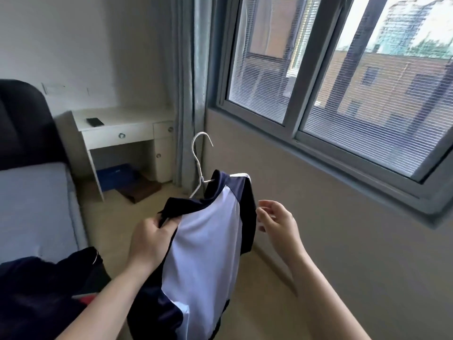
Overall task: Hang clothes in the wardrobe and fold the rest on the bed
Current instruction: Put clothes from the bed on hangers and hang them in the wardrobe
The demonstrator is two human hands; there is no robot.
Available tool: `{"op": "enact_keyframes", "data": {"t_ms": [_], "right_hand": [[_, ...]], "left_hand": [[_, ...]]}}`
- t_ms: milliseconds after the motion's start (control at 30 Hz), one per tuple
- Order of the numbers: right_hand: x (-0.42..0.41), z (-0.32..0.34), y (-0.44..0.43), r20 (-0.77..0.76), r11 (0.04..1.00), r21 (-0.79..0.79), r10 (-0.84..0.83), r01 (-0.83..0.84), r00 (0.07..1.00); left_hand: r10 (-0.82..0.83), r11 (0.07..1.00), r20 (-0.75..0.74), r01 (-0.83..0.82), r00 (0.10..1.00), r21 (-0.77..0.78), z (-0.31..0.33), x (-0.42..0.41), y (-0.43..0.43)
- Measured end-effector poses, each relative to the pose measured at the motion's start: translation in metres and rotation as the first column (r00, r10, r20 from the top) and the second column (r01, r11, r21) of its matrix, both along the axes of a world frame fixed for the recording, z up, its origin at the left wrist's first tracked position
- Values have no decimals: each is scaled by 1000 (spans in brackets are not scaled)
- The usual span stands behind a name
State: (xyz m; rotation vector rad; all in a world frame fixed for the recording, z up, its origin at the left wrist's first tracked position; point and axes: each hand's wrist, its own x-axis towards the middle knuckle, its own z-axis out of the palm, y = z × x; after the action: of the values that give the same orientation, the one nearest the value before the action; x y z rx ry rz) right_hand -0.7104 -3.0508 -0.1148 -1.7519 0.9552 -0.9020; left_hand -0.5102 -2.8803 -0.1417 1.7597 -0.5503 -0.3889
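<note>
A white and navy shirt (pixel 208 241) hangs on a white wire hanger (pixel 199 158), held up in front of me over the floor. My left hand (pixel 149 241) grips the shirt's dark left shoulder together with the hanger arm under it. My right hand (pixel 274 219) hovers just right of the navy sleeve, fingers loosely curled; whether they touch the fabric is unclear. The hanger hook points up and to the right. More dark clothes (pixel 44 290) lie heaped on the bed corner at lower left. No wardrobe is in view.
The bed (pixel 31 207) with a grey sheet and a dark headboard (pixel 22 123) fills the left. A white desk (pixel 122 136) with a phone stands in the far corner, boxes beneath it. A curtain (pixel 188 94) and a large window (pixel 343 82) line the right wall.
</note>
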Motion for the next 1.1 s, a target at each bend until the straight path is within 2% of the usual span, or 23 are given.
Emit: {"op": "enact_keyframes", "data": {"t_ms": [233, 367, 533, 767, 1100], "right_hand": [[100, -6, -74, -24, 991, 5, 135, -135, 991], [158, -11, -110, -36, 973, 0, 232, -232, 972], [246, -12, -147, -84, 909, -15, 415, -417, 906], [360, -25, -146, -109, 801, 57, 598, -596, 794], [524, -32, -109, -136, 678, 51, 732, -733, 668]], "left_hand": [[155, 984, 85, -162, 984, 77, 2, 64, -48], [240, 970, 34, -240, 970, 24, -5, 97, -66], [394, 911, 103, -403, 913, 86, -9, 138, -78], [523, 815, 215, -558, 825, 156, -19, 200, -62], [681, 696, 168, -701, 713, 152, -25, 318, -23]]}}
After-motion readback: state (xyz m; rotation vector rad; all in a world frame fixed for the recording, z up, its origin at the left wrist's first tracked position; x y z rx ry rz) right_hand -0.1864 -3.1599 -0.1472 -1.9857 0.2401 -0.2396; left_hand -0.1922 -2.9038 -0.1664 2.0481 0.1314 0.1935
